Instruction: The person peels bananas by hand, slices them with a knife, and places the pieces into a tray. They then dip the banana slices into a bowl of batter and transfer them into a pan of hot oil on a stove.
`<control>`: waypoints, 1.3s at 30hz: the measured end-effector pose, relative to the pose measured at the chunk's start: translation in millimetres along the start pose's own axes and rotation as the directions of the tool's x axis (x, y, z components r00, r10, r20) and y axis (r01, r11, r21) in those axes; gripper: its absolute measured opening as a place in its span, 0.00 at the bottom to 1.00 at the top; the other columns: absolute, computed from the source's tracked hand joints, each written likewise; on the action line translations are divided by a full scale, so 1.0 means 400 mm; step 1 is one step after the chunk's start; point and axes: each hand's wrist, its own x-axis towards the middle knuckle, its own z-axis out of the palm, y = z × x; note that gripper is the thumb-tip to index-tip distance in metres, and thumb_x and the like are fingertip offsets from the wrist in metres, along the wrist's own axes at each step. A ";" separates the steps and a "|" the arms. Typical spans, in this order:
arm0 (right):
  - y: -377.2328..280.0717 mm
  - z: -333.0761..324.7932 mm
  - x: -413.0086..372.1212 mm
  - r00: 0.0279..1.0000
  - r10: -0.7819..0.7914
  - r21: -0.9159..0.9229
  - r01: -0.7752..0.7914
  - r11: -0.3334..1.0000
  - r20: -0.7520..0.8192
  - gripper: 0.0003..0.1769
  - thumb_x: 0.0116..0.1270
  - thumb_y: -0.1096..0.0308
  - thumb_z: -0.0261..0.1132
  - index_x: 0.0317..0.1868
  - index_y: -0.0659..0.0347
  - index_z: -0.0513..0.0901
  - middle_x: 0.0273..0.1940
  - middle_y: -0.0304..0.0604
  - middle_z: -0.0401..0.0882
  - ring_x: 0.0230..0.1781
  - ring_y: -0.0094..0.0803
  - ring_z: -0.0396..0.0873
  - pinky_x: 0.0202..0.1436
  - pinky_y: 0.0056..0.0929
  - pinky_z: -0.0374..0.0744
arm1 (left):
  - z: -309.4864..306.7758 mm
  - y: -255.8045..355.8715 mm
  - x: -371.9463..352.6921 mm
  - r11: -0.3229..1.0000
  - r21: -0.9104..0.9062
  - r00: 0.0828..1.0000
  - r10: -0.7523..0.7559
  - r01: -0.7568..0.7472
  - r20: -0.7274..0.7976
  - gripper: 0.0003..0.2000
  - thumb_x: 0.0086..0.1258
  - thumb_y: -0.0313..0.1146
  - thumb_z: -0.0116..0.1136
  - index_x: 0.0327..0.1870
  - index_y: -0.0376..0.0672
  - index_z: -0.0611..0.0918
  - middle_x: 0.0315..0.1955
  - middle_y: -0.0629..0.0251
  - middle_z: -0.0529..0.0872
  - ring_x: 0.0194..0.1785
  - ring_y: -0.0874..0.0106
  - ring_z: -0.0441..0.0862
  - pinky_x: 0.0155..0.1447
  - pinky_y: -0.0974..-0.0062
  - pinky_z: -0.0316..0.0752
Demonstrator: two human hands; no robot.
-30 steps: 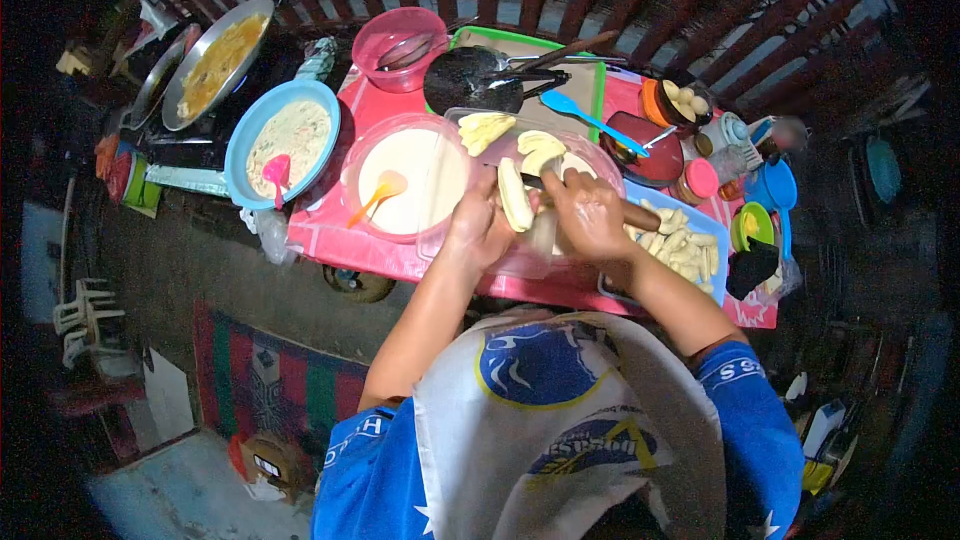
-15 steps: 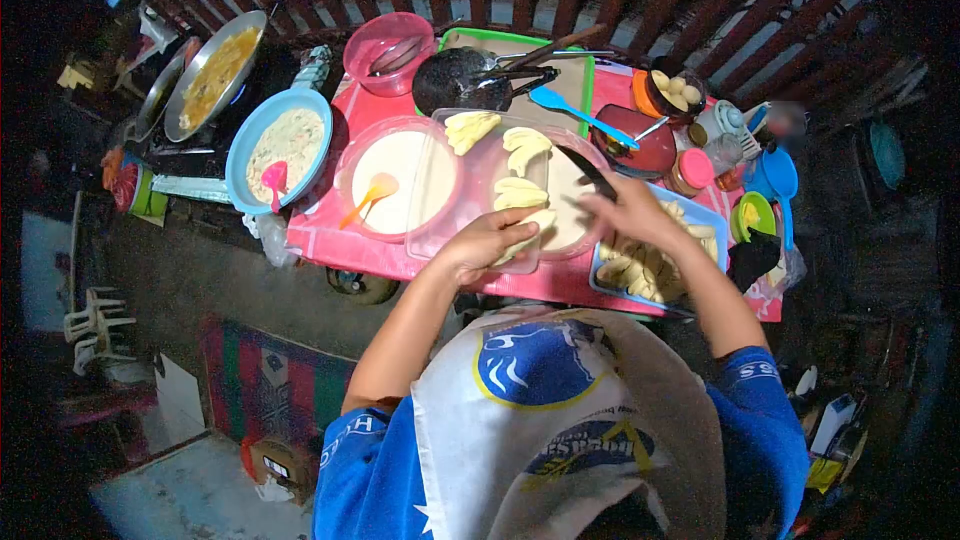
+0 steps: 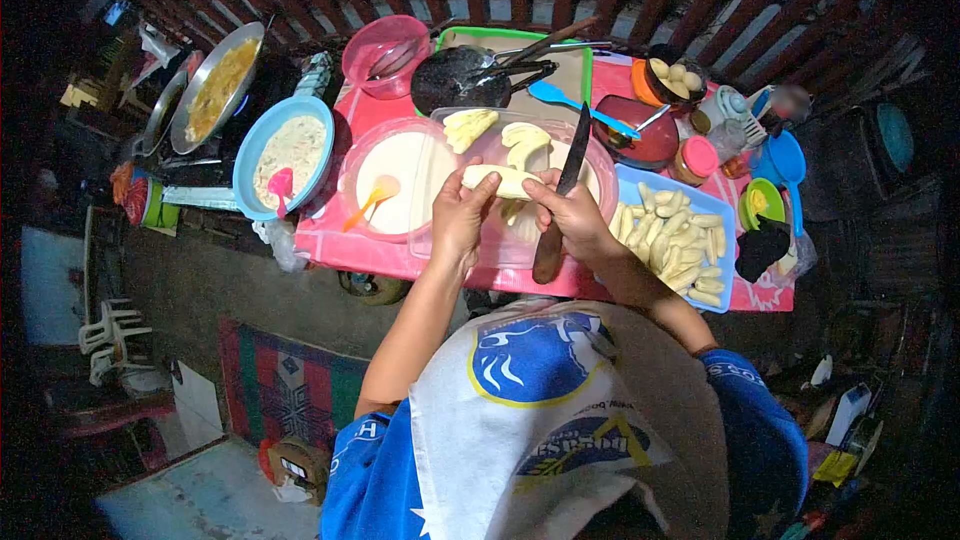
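Note:
A whole peeled banana (image 3: 500, 182) lies crosswise between my hands, above a clear plastic tray (image 3: 432, 240). My left hand (image 3: 460, 218) is closed, gripping the banana's left end with thumb and fingers. My right hand (image 3: 575, 220) pinches the other end and also keeps a knife (image 3: 575, 155), its dark blade pointing up and its wooden handle below the palm. On the tray are sliced, fanned bananas, one fan (image 3: 468, 128) at the upper left and another fan (image 3: 526, 145) beside it. More banana shows partly beneath my hands. To the right, a light-blue tray (image 3: 625, 180) holds several peeled bananas.
A pink bowl of pale batter (image 3: 400, 165) with an orange ladle (image 3: 372, 202) stands left of the tray. Farther left are a blue basin (image 3: 243, 165) and a frying pan (image 3: 258, 30). Behind lie a black pan (image 3: 455, 80) and a blue spatula (image 3: 550, 93).
My right hand has come left from over the light-blue tray, and the knife now points up. Instead of sliced banana at my left hand, a whole peeled one is held between both hands.

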 end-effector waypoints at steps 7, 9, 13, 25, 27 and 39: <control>0.017 0.011 0.007 1.000 0.012 0.056 -0.013 0.998 0.005 0.12 0.56 0.65 0.62 0.34 0.63 0.73 0.14 0.30 0.65 0.11 0.18 0.63 0.15 0.17 0.63 | -0.029 -0.032 0.004 0.998 -0.060 1.000 -0.009 0.010 0.017 0.20 0.59 0.25 0.55 0.54 0.42 0.68 0.40 0.66 0.77 0.41 0.77 0.76 0.42 0.81 0.73; 0.019 0.009 0.008 0.998 0.064 0.086 -0.065 0.994 0.008 0.11 0.56 0.65 0.63 0.34 0.63 0.72 0.14 0.31 0.65 0.11 0.18 0.63 0.14 0.17 0.63 | -0.031 -0.038 0.004 0.994 -0.106 0.998 0.039 -0.034 0.049 0.21 0.60 0.24 0.53 0.56 0.42 0.66 0.41 0.65 0.76 0.43 0.75 0.75 0.45 0.80 0.73; 0.023 0.013 0.007 0.996 0.086 0.087 -0.086 0.992 -0.001 0.11 0.56 0.65 0.63 0.33 0.62 0.72 0.13 0.30 0.65 0.10 0.18 0.63 0.14 0.18 0.63 | -0.037 -0.033 -0.002 0.995 -0.072 0.995 0.074 -0.069 0.072 0.22 0.60 0.23 0.52 0.56 0.42 0.66 0.42 0.64 0.75 0.44 0.74 0.74 0.48 0.79 0.71; 0.041 0.038 0.032 0.993 0.101 0.095 -0.106 0.990 0.058 0.09 0.56 0.69 0.62 0.34 0.62 0.70 0.15 0.30 0.65 0.11 0.16 0.63 0.14 0.15 0.63 | -0.069 0.024 0.038 0.996 0.068 0.998 -0.063 0.063 -0.010 0.19 0.61 0.30 0.54 0.53 0.38 0.68 0.35 0.64 0.78 0.34 0.77 0.77 0.36 0.82 0.74; 0.041 0.041 0.041 0.991 0.124 0.031 -0.125 0.992 0.054 0.09 0.56 0.70 0.62 0.33 0.60 0.70 0.15 0.30 0.65 0.11 0.16 0.63 0.14 0.15 0.63 | -0.084 0.017 0.047 0.997 0.044 0.998 -0.058 0.058 -0.004 0.19 0.61 0.29 0.53 0.53 0.38 0.67 0.35 0.63 0.78 0.34 0.76 0.78 0.36 0.81 0.75; 0.109 0.093 0.259 0.969 0.214 -0.356 -0.245 0.902 -0.123 0.11 0.50 0.68 0.66 0.25 0.61 0.71 0.12 0.33 0.65 0.08 0.21 0.63 0.11 0.20 0.64 | -0.222 -0.030 0.258 0.975 0.218 0.988 -0.013 0.047 -0.154 0.24 0.55 0.20 0.54 0.54 0.35 0.63 0.35 0.60 0.76 0.28 0.77 0.74 0.30 0.82 0.71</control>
